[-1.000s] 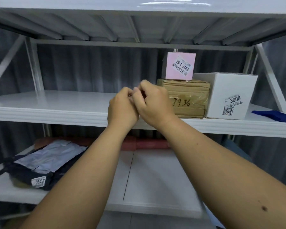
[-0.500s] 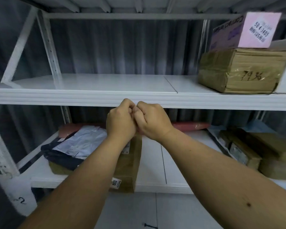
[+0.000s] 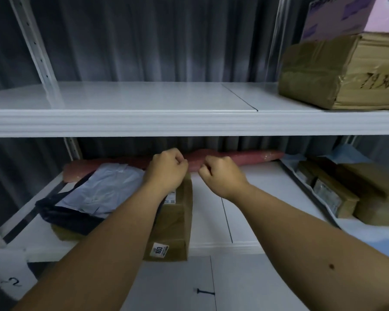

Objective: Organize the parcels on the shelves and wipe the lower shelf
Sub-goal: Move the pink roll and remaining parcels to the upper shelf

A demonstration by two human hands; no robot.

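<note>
White lower shelf [image 3: 211,221] holds a brown parcel [image 3: 175,221] overhanging its front edge; both fists, left hand [image 3: 166,171] and right hand [image 3: 222,178], hover curled and empty; a nudge could topple it.

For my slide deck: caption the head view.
Both fisted hands, left and right, hover empty above lower-shelf parcels.

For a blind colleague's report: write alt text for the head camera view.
Two bare arms reach toward a white lower shelf, left hand and right hand loosely fisted, apart and holding nothing. Below them lie a brown parcel, a grey mailer bag and a long red roll; a taped box sits on the shelf above.
</note>
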